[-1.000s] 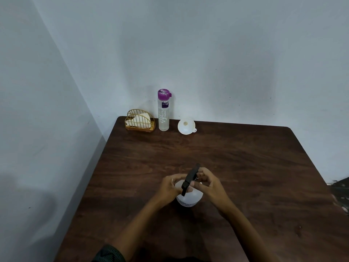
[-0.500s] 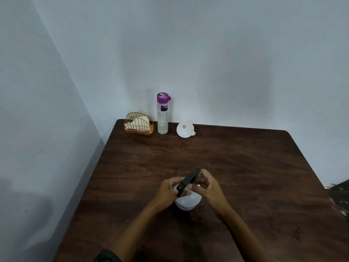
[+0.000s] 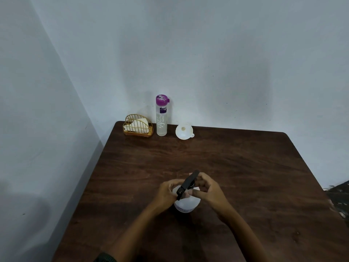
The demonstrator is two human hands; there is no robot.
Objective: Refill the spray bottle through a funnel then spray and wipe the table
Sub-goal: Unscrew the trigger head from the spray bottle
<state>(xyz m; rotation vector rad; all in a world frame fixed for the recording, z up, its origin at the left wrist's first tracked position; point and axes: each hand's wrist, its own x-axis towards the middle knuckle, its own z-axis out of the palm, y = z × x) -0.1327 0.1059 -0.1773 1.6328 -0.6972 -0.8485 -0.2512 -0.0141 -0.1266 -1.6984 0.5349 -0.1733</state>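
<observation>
Dark wood-grain surface set into a corner between two pale, bare walls, seen from above by the person seated at it. Closest to the viewer, both forearms reach in and meet over a white spray bottle standing upright near the middle. The left hand is curled around the bottle's shoulder, steadying it. The right hand has its fingers bent in around the neck, just beneath the black trigger head, which slants from lower left to upper right. This looks like the head being unscrewed; it is not yet off.

Well beyond the hands, almost straight ahead at the far edge, a white funnel lies on its side, wide mouth towards the viewer. It seems about equally reachable by either hand. Just left of it stands a clear water bottle with a purple cap, then a gold wire napkin holder.
</observation>
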